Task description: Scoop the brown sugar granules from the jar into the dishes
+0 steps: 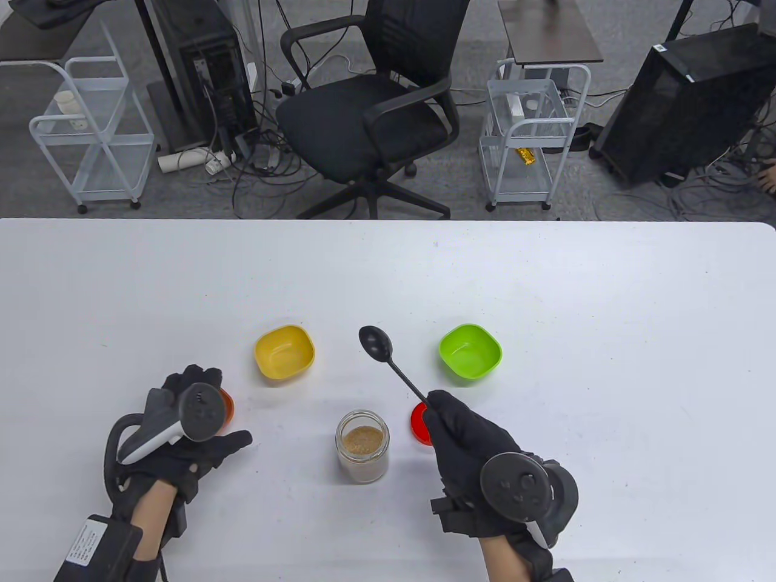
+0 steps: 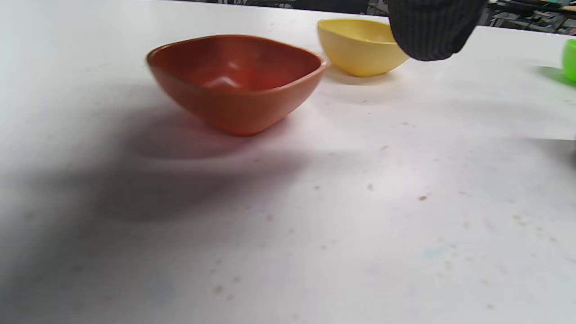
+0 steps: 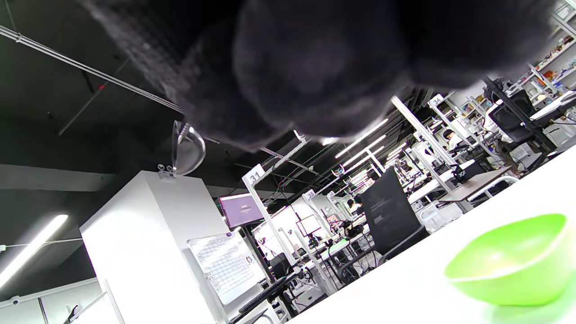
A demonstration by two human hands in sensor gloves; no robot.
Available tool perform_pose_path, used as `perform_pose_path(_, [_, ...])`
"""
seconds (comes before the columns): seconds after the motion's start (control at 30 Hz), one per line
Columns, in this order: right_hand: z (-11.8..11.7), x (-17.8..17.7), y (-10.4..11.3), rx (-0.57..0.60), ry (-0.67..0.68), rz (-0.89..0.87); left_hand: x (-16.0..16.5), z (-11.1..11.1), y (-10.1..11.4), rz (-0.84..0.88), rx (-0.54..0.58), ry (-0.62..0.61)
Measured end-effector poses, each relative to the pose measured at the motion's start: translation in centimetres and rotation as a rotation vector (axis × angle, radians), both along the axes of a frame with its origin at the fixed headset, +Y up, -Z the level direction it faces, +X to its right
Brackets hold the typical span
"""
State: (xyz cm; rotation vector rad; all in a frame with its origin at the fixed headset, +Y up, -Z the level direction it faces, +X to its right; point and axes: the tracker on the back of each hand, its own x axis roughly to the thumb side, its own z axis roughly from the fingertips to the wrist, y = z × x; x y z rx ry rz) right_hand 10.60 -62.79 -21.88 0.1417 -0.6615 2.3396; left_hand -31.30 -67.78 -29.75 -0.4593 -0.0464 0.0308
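One open glass jar (image 1: pixel 362 447) of brown sugar granules (image 1: pixel 362 439) stands between the hands. Four dishes surround it — orange (image 2: pixel 236 81), yellow (image 1: pixel 284 352), green (image 1: pixel 470 353), red (image 1: pixel 421 424). The right hand (image 1: pixel 470 445) pinches one black spoon (image 1: pixel 388 358), bowl raised and empty; the left hand (image 1: pixel 188 436) rests relaxed beside the orange dish. No legible writing on them.
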Motion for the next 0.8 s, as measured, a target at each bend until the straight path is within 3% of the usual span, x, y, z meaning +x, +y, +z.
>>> perform_pose_path(0.17, [0.0,-0.1,0.0,-0.001,0.000,0.007,-1.9,-1.0,-1.3,0.008,-0.037,0.042])
perform_pose_path(0.5, [-0.1,-0.5,-0.1,-0.005,0.010,0.031,-2.6,-2.6,-3.0,0.054,-0.111,0.061])
perform_pose_path(0.8, [-0.2,-0.7,-0.3,-0.018,0.015,0.043,-2.3,-2.4,-3.2,0.093,-0.042,0.048])
